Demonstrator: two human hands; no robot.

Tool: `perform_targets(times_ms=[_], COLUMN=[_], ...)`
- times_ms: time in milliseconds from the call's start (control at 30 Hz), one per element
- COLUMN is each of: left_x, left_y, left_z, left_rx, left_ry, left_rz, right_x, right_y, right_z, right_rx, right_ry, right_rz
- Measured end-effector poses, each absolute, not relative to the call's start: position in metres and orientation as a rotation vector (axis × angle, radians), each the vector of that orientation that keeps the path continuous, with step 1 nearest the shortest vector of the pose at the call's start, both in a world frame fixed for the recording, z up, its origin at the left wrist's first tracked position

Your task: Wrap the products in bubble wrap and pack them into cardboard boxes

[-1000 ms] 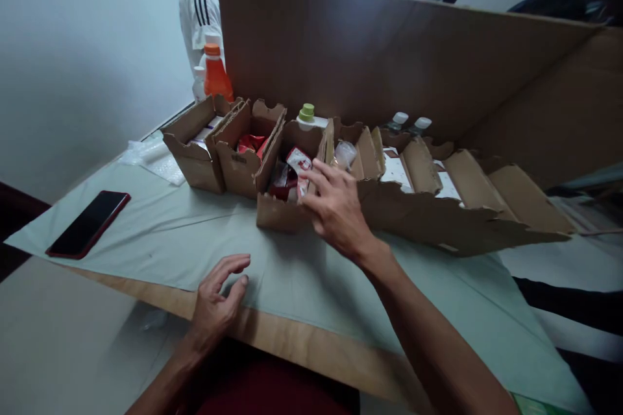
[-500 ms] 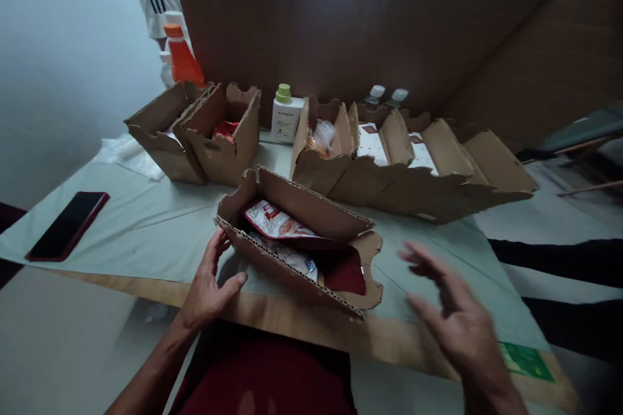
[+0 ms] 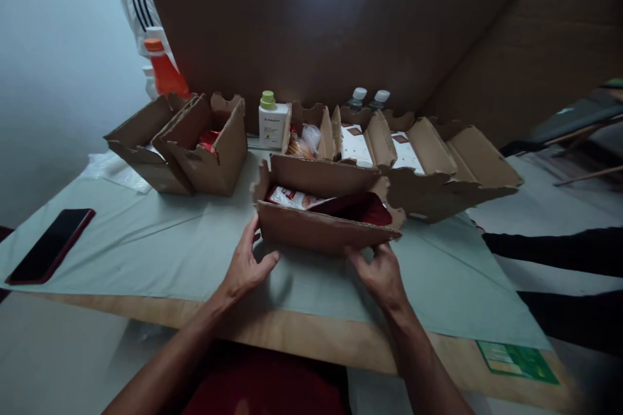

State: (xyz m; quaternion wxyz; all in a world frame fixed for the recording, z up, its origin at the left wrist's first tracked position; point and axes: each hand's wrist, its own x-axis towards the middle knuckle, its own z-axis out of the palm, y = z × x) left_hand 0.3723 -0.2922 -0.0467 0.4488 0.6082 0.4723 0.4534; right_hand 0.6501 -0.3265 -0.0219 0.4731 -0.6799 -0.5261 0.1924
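An open cardboard box [image 3: 311,228] stands near the middle of the table, in front of the row of other boxes. Inside it lies a printed white and red packet [image 3: 292,198], with a dark red packet surface [image 3: 372,207] on the right. My left hand [image 3: 248,262] is at the box's left end, fingers reaching along it and thumb spread away from the front wall. At the right end, my right hand [image 3: 379,272] grips the lower edge, thumb at the front and fingertips partly hidden by the box.
Behind stand a cardboard bin with red packets [image 3: 207,162], a white bottle with a green cap [image 3: 272,123], and bins holding white boxes [image 3: 357,146]. A phone [image 3: 51,245] lies at left. A tall cardboard panel [image 3: 316,32] closes the back.
The box has moved away from me and rightward, turning more parallel to the table edge. My right hand has come in from the right onto it; my left hand has followed its left end.
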Motion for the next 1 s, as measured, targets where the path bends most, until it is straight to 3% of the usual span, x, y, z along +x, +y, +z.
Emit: perform_targets(times_ms=[233, 733, 1000], left_x=[0.373, 0.387, 0.286], left_y=[-0.297, -0.294, -0.285], left_z=[-0.060, -0.067, -0.055], left_rx=[1.486, 1.469, 1.710], left_ry=[1.285, 1.212, 1.577], left_rz=[1.107, 1.063, 1.171], right_x=[0.652, 0.654, 0.645], right_y=[-0.333, -0.326, -0.350], right_z=[-0.055, -0.074, -0.075], right_rx=[-1.711, -1.770, -1.973], right_ry=[-1.165, -1.089, -1.058], right_rz=[0.613, 0.611, 0.553])
